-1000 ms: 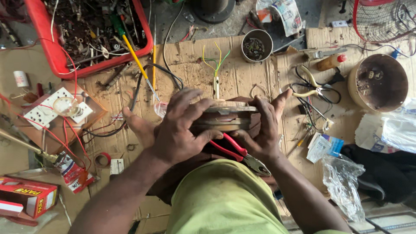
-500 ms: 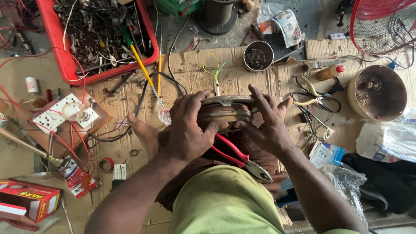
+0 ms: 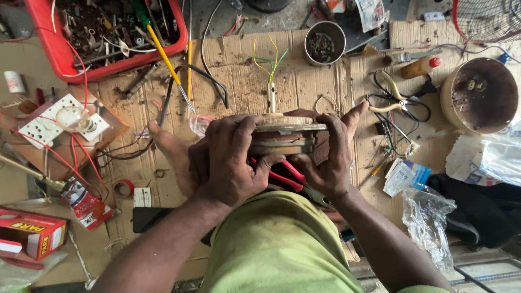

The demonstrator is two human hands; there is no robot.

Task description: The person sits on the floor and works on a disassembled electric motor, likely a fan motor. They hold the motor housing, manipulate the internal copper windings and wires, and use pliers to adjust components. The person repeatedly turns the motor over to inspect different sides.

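Over the cardboard-covered tabletop (image 3: 325, 81) both hands now clamp the round motor housing (image 3: 285, 135) edge-on; left hand (image 3: 228, 160) and right hand (image 3: 328, 157) fingers curled tight vs. 1 s ago, grip shifted lower, red pliers (image 3: 285, 176) underneath.

Round, flat metal motor housing (image 3: 287, 135), dull brown-grey, seen edge-on with a rim seam between its two stacked halves. It stands on edge over the middle of the cardboard-covered desk, gripped from both sides. A short pale shaft (image 3: 271, 97) projects from its far face toward the desk's far edge, with yellow and green wires (image 3: 269, 58) fanning out of the shaft tip.
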